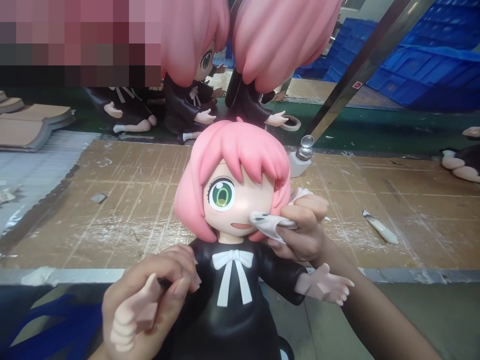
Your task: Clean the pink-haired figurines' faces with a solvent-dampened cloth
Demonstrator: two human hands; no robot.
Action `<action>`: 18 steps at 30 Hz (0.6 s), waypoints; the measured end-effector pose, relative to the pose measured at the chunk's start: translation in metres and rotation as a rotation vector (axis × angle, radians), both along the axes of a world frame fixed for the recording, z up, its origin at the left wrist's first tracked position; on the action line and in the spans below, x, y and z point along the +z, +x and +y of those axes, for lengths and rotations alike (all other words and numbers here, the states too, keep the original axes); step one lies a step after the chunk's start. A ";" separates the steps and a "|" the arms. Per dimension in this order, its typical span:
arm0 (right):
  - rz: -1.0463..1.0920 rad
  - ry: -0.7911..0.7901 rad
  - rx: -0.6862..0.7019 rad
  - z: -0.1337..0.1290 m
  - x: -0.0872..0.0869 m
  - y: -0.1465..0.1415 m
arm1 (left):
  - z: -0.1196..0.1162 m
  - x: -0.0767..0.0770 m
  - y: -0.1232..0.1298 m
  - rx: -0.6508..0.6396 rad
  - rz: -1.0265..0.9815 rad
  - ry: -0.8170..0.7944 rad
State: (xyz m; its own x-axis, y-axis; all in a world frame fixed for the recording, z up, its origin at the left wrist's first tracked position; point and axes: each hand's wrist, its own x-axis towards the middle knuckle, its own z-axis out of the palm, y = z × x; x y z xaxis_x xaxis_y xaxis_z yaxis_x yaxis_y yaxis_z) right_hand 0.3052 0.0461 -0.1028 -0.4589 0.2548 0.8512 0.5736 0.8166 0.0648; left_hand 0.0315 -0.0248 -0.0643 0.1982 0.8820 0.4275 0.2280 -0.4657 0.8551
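At the table's (112, 200) near edge, the left hand (161, 275) clasped the doll's (230, 240) arm (129, 320) and the right hand (307, 227) pinched a smudged cloth (270, 225) at its face (258, 195), seemingly half-done: left eye (222, 195) present, right side bare.

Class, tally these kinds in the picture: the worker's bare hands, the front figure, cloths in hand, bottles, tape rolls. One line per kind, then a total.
Bare hands (left hand, right hand): 2
Front figure: 1
White cloth in hand: 1
Bottle: 1
Tape roll: 1
Total: 6
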 end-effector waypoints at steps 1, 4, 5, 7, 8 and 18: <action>0.032 0.000 -0.011 0.000 0.000 -0.001 | 0.000 0.000 0.000 0.005 0.001 0.003; 0.132 -0.020 -0.075 -0.002 0.002 -0.001 | -0.001 -0.003 0.001 0.027 -0.025 0.032; 0.146 -0.027 -0.091 -0.002 0.003 0.000 | -0.001 -0.003 0.002 0.028 -0.035 0.037; 0.130 -0.034 -0.097 -0.004 0.005 0.003 | -0.001 -0.004 0.002 0.014 -0.042 0.031; 0.106 -0.033 -0.087 -0.004 0.005 0.005 | -0.001 -0.005 0.002 0.008 -0.049 0.029; -0.028 0.057 0.011 0.007 0.005 -0.015 | -0.004 -0.012 -0.003 -0.045 -0.091 0.011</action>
State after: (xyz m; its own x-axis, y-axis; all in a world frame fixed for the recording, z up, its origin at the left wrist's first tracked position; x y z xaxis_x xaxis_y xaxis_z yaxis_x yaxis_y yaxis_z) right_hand 0.2899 0.0536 -0.0977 -0.4850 0.2013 0.8510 0.5620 0.8173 0.1270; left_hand 0.0285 -0.0284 -0.0760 0.1971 0.8685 0.4549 0.1279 -0.4828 0.8663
